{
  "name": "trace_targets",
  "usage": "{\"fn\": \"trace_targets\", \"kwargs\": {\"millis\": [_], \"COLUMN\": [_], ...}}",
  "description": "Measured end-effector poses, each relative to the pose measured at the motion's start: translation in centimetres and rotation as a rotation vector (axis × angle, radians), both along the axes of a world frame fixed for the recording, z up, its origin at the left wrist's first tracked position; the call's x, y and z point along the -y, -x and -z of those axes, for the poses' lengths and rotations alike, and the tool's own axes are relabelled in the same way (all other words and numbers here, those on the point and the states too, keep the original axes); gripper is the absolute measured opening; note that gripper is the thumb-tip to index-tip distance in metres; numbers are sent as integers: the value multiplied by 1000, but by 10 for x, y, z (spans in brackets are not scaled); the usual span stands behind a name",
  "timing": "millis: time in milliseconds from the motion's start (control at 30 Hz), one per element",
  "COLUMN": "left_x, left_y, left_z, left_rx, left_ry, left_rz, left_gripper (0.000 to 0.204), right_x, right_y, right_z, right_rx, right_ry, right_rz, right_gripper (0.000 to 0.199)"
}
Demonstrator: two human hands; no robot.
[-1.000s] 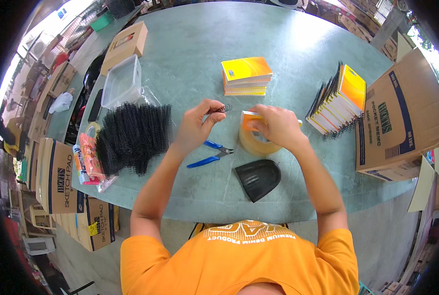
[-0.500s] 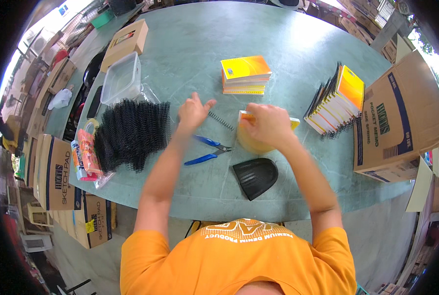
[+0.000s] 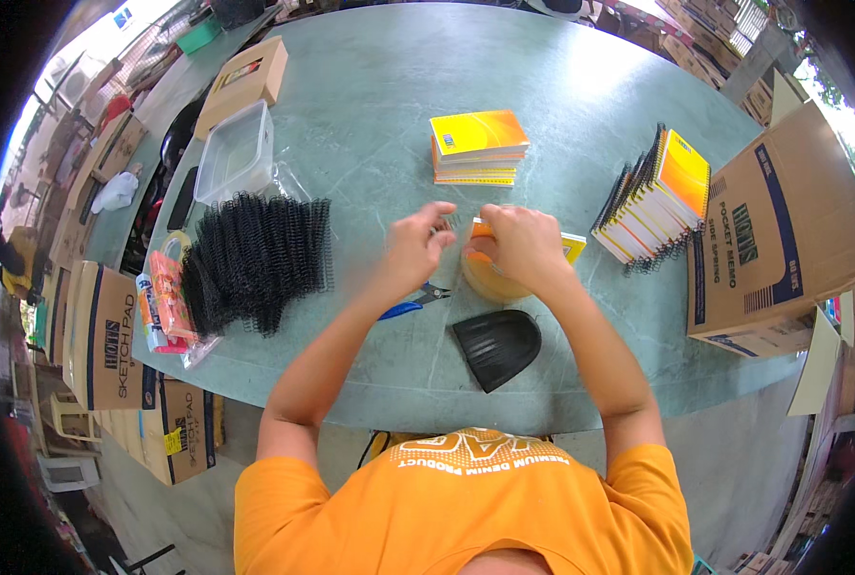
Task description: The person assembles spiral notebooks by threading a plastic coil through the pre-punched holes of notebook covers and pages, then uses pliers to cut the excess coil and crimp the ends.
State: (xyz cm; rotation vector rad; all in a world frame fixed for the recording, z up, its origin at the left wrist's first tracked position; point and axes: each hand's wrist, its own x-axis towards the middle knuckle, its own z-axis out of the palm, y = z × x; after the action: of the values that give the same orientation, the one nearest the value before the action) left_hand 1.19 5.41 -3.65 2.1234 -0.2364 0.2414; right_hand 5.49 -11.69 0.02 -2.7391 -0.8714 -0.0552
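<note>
My left hand is curled beside the notebook's left edge, its thumb and fingertips closed on a thin black spiral coil. Only a short piece of the coil shows past the fingers. My right hand grips a small memo notebook with a yellow-and-orange cover, hiding most of it. Under the notebook is a round yellowish roll, like a roll of tape. Blue-handled pliers lie beneath my left wrist. A black, ridged, rounded piece rests on the table nearer me.
A large heap of black coils lies at left, near a clear plastic tub. Stacked notebooks stand ahead. Coil-bound notebooks lean by an open cardboard box at right. Packets lie at the left edge.
My left hand has moved right, from the coil's outer end to beside the notebook, and its spread fingers have closed. My right hand stays on the notebook.
</note>
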Motion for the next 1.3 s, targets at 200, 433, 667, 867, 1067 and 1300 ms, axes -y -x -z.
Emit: {"fn": "trace_targets", "kwargs": {"millis": [200, 433, 667, 867, 1067, 1300], "left_x": [13, 20, 16, -6, -5, 22], "left_y": [18, 14, 6, -9, -9, 18], "left_z": [-33, -22, -40, -22, -47, -19], "left_rx": [-4, 56, -436, 90, 109, 601], "left_ry": [58, 59, 176, -265, -177, -590], "left_rz": [-112, -44, -80, 83, 22, -69], "left_gripper": [21, 17, 27, 25, 15, 15], "right_x": [10, 10, 13, 19, 9, 6], "right_y": [-7, -6, -6, -11, -8, -11], "right_z": [-3, -4, 4, 21, 7, 10], "right_rx": [-106, -73, -66, 129, 64, 0], "right_ry": [-285, -279, -285, -196, -426, -527], "right_rz": [-49, -31, -69, -88, -131, -170], "right_gripper": [22, 16, 14, 16, 17, 16]}}
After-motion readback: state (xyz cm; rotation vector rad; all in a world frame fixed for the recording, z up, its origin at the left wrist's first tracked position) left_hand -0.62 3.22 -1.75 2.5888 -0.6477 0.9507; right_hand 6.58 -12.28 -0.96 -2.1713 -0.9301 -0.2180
